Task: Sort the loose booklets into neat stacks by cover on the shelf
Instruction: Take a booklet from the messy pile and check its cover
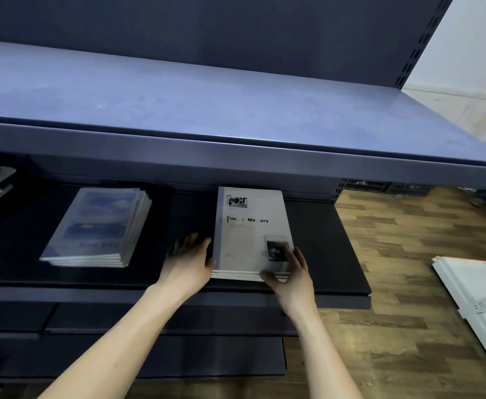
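Dark shelf [322, 240]: two booklet stacks [247, 226], two hands [190, 260].

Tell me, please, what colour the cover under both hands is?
Pale grey-white with black lettering, on the stack; the head view shows it.
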{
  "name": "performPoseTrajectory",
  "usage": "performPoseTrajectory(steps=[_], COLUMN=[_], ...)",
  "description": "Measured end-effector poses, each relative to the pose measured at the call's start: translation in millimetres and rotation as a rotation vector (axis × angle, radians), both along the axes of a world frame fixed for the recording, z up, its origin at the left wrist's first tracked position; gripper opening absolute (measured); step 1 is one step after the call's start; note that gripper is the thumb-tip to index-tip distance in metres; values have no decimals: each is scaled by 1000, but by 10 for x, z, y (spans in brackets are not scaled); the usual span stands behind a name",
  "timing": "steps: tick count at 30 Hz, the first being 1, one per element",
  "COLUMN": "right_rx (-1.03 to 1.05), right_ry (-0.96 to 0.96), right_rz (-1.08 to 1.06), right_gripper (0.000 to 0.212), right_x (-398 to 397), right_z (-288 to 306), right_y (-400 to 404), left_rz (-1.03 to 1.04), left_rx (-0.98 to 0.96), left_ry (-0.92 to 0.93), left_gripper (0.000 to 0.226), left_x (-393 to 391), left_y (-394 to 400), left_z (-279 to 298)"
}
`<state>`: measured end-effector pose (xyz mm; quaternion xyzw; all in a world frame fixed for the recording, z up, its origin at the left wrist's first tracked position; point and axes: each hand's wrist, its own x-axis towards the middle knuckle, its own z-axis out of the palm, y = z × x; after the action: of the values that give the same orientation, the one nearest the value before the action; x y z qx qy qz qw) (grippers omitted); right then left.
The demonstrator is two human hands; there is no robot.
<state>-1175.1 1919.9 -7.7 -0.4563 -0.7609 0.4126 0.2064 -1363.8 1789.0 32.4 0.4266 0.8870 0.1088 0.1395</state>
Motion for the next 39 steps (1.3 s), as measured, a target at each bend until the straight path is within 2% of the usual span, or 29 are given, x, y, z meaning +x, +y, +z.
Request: performPoseTrajectory(steps=[6, 11, 13, 16, 18, 22, 24, 34, 39], right_rx=[57, 241, 311, 349, 379, 421, 444, 529, 510], right_ry=[47, 18, 60, 115, 72, -165, -220, -166, -117], right_rz=[-30, -65, -41, 47, 108, 285, 363, 652, 718], right_gripper=[75, 61, 51, 42, 43, 53, 58, 58, 56], right_x=[50, 29, 4, -43, -77, -105, -123, -480, -784], right_z=[-70, -90, -22, 69, 80, 51, 60, 205, 324], right_y=[-74, -167, -263, -474, -602, -846, -960, -1568, -1888], left_rz=[-23, -16, 7, 37, 55, 114, 158, 393, 493], left_rx=[11, 17, 28, 72, 86, 75, 62, 50, 113], left_ry=[-7, 41, 53, 168, 212, 256, 273, 213, 124], left_gripper=[52, 51, 53, 54, 54, 53, 54, 56, 55], left_x=[79, 187, 257, 379, 413, 423, 463, 475, 367], left_y=[19, -33, -88, -266, -462, -922, -1145, -2234, -2685], left_z=[-56, -43, -44, -61, -72, -88, -104, -152, -107])
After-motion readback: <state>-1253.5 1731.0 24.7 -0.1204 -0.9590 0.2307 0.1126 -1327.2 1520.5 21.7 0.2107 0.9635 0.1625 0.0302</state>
